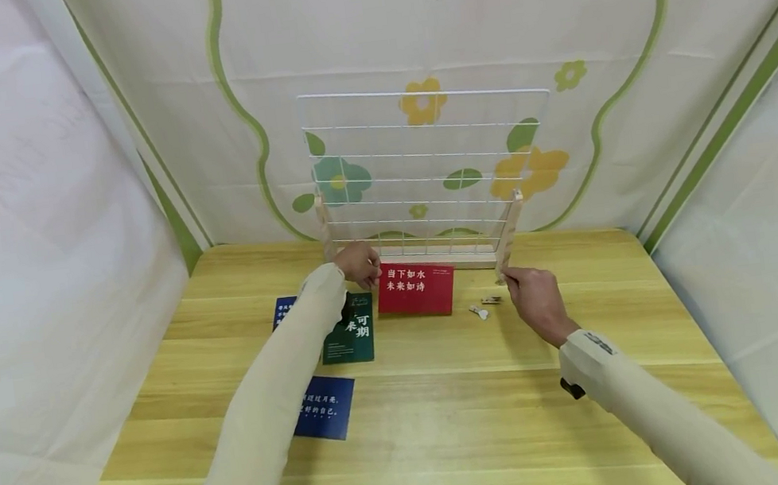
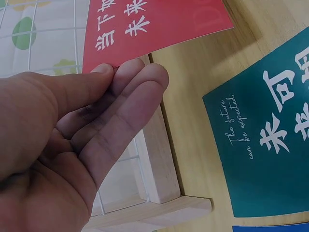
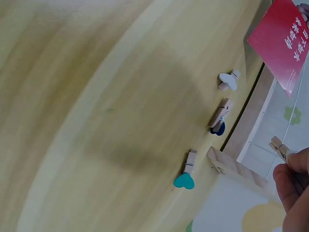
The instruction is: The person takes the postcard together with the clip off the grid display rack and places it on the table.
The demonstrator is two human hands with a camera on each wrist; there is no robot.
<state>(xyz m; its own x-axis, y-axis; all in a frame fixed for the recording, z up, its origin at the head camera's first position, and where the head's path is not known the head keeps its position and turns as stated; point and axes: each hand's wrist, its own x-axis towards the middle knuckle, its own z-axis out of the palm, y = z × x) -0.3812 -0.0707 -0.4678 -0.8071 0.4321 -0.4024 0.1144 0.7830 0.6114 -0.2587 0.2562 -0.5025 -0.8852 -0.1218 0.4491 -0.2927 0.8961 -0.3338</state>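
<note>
My left hand (image 1: 359,264) pinches the upper left corner of a red card (image 1: 415,291) with white lettering, between thumb and fingertips. The card is held tilted in front of a white wire grid (image 1: 416,99) on a wooden stand (image 1: 511,224). By the stand's right foot, my right hand (image 1: 540,301) holds a small wooden clothespin (image 3: 278,145) between thumb and fingers. On the table below lie more clothespins: one with a white heart (image 3: 228,81), one with a dark blue heart (image 3: 218,128) and one with a teal heart (image 3: 184,181).
A green card (image 1: 349,347) lies on the wooden table (image 1: 469,441) under my left forearm. One blue card (image 1: 284,307) is partly behind it, and another blue card (image 1: 326,418) lies nearer. Patterned fabric (image 1: 373,36) hangs behind the grid, with plain fabric at both sides.
</note>
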